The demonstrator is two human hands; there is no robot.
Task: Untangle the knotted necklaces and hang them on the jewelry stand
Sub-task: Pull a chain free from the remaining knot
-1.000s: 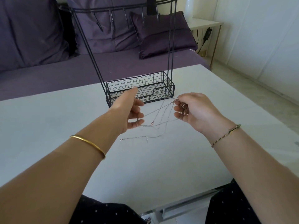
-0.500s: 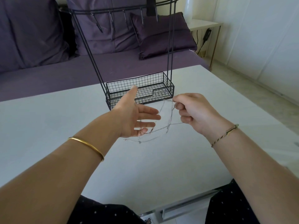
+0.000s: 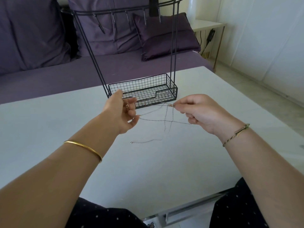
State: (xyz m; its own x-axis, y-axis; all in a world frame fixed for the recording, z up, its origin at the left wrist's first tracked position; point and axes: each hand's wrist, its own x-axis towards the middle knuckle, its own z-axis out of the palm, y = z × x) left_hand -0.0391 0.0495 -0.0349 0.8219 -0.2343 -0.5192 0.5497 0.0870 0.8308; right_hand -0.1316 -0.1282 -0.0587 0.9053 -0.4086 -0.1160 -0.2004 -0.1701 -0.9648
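Note:
Thin silver necklaces (image 3: 165,120) hang crossed and stretched between my two hands, just above the white table (image 3: 65,122). My left hand (image 3: 122,112) has its fingers curled around the chains' left ends, with a small gold ring at its fingers. My right hand (image 3: 195,111) pinches the chains beside a gold clasp. One loose chain end (image 3: 144,141) trails down onto the table. The black wire jewelry stand (image 3: 143,91) rises just behind my hands, its hook bar (image 3: 115,11) high above.
A purple sofa (image 3: 49,69) with cushions runs behind the table. A small white side table (image 3: 207,25) with a cable stands at the back right. Pale floor lies along the table's right edge.
My left hand's fingers, spread half a second ago, have curled onto the chains. Both hands have moved apart, drawing the strands taut, and a loose end now lies on the table.

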